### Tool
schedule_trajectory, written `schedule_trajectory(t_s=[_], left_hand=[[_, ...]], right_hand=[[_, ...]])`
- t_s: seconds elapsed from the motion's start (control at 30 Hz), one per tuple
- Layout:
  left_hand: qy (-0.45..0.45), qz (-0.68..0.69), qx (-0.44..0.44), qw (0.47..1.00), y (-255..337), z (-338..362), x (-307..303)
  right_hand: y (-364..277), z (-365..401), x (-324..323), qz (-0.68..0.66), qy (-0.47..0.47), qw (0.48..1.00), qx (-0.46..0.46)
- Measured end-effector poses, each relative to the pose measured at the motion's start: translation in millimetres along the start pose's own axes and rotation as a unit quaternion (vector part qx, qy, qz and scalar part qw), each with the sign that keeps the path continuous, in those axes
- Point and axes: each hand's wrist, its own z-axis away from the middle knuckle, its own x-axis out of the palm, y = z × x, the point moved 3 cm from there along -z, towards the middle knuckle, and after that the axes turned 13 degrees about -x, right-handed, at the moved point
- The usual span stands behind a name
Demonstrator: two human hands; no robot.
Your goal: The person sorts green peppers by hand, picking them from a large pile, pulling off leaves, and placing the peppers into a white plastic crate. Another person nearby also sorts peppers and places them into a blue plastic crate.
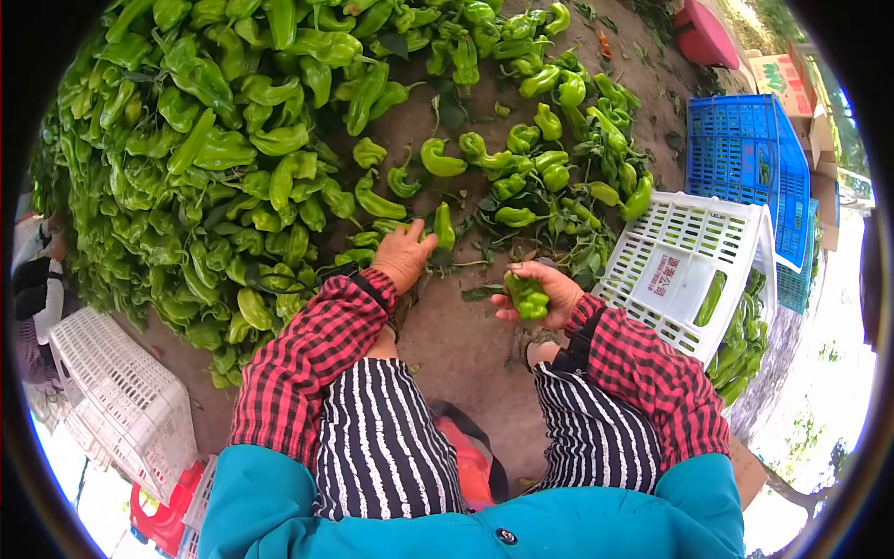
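Note:
A green pepper [528,296] is held in my right hand [549,293], above the ground in front of my right knee. My left hand [402,258] reaches down at the edge of the large pile of green peppers [214,149], fingers stretched forward and apart. Just right of its fingertips a single pepper [444,226] lies on the brown ground. Nothing shows in the left hand, though its palm faces down and is hidden. More peppers lie scattered with leaves and stems ahead of both hands.
A white crate [684,265] stands tilted at the right, with peppers around its lower side. Behind it are blue crates [745,158], cardboard boxes [782,82] and a red basin [705,35]. Another white crate [126,391] is at the left, near part of another person [42,298].

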Motion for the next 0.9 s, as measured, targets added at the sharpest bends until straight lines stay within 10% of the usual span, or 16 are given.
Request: schedule_trajectory(t_s=[0.13,0.23,0.37,0.43,0.57,0.67,0.73,0.9], left_hand=[[0.092,0.198,0.07,0.973,31,21,-24],[-0.247,0.63,0.025,0.736,47,32,-29],[-0.314,0.681,0.063,0.659,59,33,-54],[-0.291,0.556,0.034,0.778,34,10,-67],[0.312,0.213,-0.172,0.91,-65,-74,-86],[0.345,0.158,-0.239,0.894,-99,-123,-97],[0.208,0.229,-0.384,0.87,-105,-141,-99],[0.067,0.266,-0.406,0.872,-66,-141,-62]], right_hand=[[-8,3,8,0.197,-0.052,0.97,-0.135],[-8,6,25,0.429,-0.124,0.857,-0.259],[9,-3,27,0.206,-0.142,0.964,-0.088],[8,-1,22,0.197,-0.146,0.968,-0.045],[-4,8,-5,0.237,-0.125,0.961,-0.06],[-23,22,-13,0.159,-0.093,0.98,-0.074],[-30,28,-23,0.135,-0.071,0.986,-0.073],[-34,27,-41,0.056,-0.066,0.994,-0.061]])
